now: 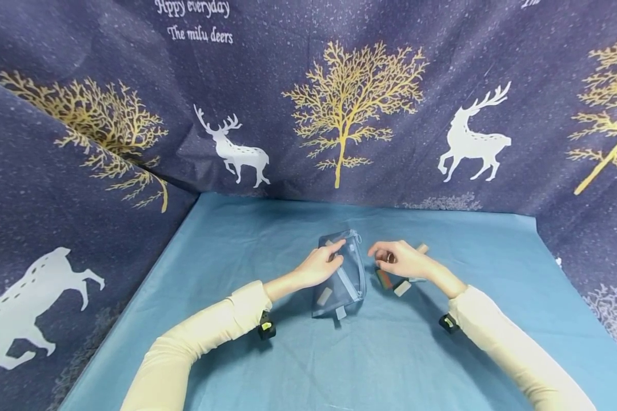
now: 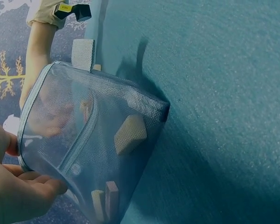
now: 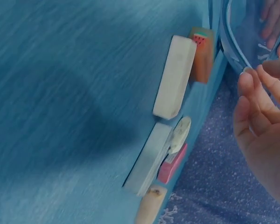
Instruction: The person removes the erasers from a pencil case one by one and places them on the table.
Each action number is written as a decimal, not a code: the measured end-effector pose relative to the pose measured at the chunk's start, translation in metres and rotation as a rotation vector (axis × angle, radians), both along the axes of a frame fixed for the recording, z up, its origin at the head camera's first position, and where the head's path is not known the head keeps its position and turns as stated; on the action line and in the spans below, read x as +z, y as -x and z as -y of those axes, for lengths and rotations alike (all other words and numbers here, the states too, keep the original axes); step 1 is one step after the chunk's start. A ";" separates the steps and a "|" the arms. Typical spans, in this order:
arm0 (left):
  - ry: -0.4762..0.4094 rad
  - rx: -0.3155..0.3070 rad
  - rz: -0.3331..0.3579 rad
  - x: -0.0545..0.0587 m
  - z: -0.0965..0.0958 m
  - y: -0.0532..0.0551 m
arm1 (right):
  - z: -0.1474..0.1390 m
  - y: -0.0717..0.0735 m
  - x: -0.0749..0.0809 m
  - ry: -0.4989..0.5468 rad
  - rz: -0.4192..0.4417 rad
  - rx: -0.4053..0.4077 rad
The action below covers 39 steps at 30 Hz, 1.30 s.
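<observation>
My left hand [image 1: 319, 266] grips the edge of a blue mesh zipper pouch [image 1: 336, 294], thumb on one side and fingers on the other in the left wrist view. Through the mesh [image 2: 109, 163] show a beige block eraser [image 2: 130, 135] and two narrow erasers [image 2: 112, 199] near the bottom. My right hand [image 1: 402, 260] hovers just right of the pouch, fingers bent loosely, and nothing shows in its grasp. Below it on the cloth lie a white block eraser [image 3: 175, 77] and an orange eraser with a watermelon print [image 3: 203, 60].
Beyond the white eraser, a pale blue-grey block [image 3: 148, 158], a small oval piece [image 3: 180, 134], a pink eraser [image 3: 171, 164] and a beige one [image 3: 150, 204] lie in a row. Blue cloth [image 1: 360, 365] covers the table. A dark curtain [image 1: 288, 34] with deer and trees hangs behind.
</observation>
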<state>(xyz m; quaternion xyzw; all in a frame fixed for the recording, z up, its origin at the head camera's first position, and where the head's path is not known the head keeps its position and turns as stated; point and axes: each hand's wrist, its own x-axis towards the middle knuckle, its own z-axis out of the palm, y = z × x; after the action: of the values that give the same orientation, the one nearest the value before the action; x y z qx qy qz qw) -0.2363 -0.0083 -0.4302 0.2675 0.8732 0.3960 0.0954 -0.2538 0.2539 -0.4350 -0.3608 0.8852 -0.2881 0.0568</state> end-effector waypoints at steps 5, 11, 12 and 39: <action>-0.006 0.002 0.021 0.001 0.000 -0.001 | 0.008 -0.001 0.000 0.030 0.031 0.042; -0.003 0.011 0.026 0.002 -0.001 -0.003 | 0.014 0.000 -0.003 0.012 0.045 0.042; -0.001 0.013 0.024 0.002 -0.001 -0.003 | 0.016 0.000 -0.003 0.007 0.051 0.035; -0.004 -0.023 0.010 0.002 -0.002 -0.004 | 0.059 0.004 -0.011 -0.089 0.048 0.163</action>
<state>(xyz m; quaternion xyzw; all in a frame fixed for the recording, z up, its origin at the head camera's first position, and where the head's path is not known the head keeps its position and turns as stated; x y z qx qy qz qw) -0.2327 -0.0067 -0.4278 0.2756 0.8688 0.3981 0.1040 -0.2580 0.1946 -0.4462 -0.4218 0.8632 -0.2514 0.1174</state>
